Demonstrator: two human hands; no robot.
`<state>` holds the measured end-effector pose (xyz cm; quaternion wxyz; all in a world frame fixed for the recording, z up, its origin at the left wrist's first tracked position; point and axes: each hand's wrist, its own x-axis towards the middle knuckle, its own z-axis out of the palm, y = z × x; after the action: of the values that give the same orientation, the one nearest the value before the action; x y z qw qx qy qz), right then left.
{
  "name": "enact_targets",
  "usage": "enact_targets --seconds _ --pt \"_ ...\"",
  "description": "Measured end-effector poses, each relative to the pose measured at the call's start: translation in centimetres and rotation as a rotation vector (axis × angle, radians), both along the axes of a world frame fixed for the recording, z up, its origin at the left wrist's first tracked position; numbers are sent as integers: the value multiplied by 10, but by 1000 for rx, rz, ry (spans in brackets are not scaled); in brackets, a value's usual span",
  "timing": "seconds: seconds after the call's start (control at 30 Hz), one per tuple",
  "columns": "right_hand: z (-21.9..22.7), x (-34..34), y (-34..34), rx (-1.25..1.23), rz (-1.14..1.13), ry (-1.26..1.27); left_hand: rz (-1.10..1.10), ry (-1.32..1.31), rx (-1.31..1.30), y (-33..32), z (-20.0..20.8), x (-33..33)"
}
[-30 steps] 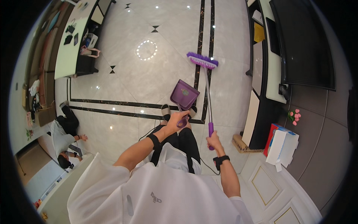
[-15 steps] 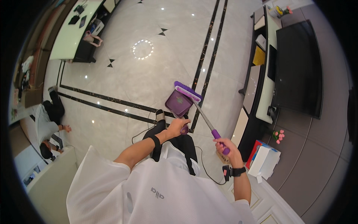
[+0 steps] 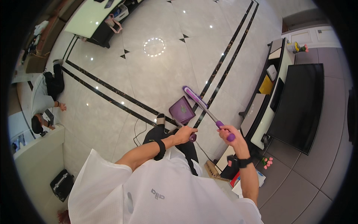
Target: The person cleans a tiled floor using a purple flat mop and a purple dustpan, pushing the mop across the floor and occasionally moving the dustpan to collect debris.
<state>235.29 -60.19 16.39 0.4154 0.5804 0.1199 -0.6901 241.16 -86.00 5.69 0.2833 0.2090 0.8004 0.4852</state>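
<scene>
My left hand (image 3: pixel 182 134) is closed round the handle of a purple dustpan (image 3: pixel 182 109). The pan lies low, just beyond my feet, with a small greenish mark on it. My right hand (image 3: pixel 230 134) grips the purple end of a broom (image 3: pixel 210 113). Its metal shaft slants away to the upper left, down to a purple-bristled head (image 3: pixel 194 98). That head is at the floor, just past the pan's far right edge, with a narrow gap between them. A dark band circles each wrist.
A long TV cabinet (image 3: pixel 278 87) and a large dark television (image 3: pixel 298 108) line the right side. A low table (image 3: pixel 80 22) stands far left. Another person (image 3: pixel 46 89) crouches at the left. A thin cable (image 3: pixel 203 152) runs near my legs. Boxes (image 3: pixel 214 170) stand beside my right forearm.
The view has turned, shifting the room. My broom head has moved off the pan's far edge and tilted more steeply. Both hands keep their hold.
</scene>
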Motion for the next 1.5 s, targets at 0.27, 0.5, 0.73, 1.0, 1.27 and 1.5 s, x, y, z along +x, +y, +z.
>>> enact_targets --seconds 0.27,0.5,0.73,1.0,1.27,1.5 --pt "97 -82 27 127 165 166 361 -37 95 -41 38 -124" --pt "52 -228 33 366 507 573 615 -10 108 -49 38 -260" --pt "-102 -439 29 196 406 552 678 189 -54 -41 -21 -403" --pt "-228 -444 -30 415 817 697 724 -8 -16 -38 -64 -477" --pt "-112 -387 7 308 1076 681 658 -31 21 -48 -50 -493" --pt "-19 -394 25 94 779 391 552 91 53 -44 -42 -496"
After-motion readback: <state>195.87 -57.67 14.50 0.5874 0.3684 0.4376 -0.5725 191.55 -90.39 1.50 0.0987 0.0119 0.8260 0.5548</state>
